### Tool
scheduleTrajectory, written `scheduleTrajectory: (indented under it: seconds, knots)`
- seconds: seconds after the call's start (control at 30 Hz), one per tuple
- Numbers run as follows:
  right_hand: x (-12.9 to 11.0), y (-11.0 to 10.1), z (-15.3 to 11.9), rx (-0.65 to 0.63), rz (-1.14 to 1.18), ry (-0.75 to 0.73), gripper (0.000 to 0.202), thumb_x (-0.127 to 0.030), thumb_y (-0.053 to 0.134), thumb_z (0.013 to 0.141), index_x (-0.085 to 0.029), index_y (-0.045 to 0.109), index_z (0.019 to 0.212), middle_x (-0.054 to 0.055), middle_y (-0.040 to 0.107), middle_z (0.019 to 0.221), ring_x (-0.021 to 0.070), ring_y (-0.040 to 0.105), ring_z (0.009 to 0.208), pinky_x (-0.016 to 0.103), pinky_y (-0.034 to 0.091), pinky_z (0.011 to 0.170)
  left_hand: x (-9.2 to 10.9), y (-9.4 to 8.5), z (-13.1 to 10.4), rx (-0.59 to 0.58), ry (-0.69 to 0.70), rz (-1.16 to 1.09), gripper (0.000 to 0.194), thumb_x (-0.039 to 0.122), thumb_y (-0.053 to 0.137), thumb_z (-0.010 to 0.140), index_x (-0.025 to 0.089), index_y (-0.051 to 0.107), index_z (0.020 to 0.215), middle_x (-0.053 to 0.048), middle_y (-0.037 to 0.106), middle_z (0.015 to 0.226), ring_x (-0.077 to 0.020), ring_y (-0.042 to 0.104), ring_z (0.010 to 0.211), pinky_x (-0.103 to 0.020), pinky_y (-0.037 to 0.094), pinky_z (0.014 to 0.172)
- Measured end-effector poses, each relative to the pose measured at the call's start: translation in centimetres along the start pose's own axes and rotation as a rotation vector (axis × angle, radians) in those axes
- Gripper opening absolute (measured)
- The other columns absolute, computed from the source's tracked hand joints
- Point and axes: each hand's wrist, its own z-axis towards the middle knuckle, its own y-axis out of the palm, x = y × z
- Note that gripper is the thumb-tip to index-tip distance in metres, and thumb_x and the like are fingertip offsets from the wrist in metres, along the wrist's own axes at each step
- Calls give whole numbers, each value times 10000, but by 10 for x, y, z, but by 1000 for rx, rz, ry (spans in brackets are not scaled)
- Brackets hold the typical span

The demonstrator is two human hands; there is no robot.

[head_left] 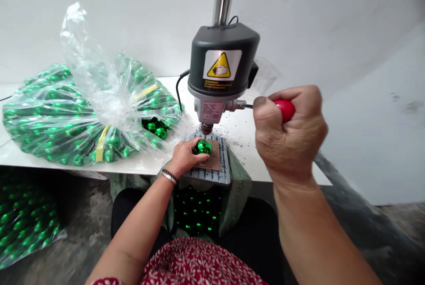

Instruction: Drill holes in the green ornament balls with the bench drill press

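With thumb and fingers around its side, my left hand [186, 156] holds a shiny green ball [203, 147] on a small brown board [214, 161]. The board lies on the grey base plate [226, 172] of a drill press [224, 63]. Directly above the ball is the chuck [206, 129], its bit pointing down at the ball's top; whether the bit has entered the ball, I cannot tell. My right hand [288, 132] is closed around the red knob [284, 110] of the press's feed lever, to the right of the machine.
A big clear plastic bag [109, 99] full of green balls covers the table's left side. Another bag of green balls [26, 218] is on the floor at left. More balls [198, 209] lie in green cloth [237, 179] below the press. Dark shavings dot the white table [259, 161].
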Motion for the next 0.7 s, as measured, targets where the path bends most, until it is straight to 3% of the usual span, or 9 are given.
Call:
scheduleTrajectory:
  seconds: [0.23,0.7]
  knots:
    - [2,7,-4,166,-42,-48,156,-373,591,829,-266,482,795,-62,507,635,110,471,550,280,414,586,5,-1,-3,-2,-41,31,557,456,831,831,295,736,1356,-53,813,1164,-331,709,1134,-424,531,1040]
    - [9,13,-29,237,-74,-5,117,-360,581,864,-266,526,822,-24,556,682,140,549,600,306,468,605,-1,7,-4,14,-42,1,613,487,817,838,281,705,1405,-85,804,1165,-348,672,1150,-424,528,1002]
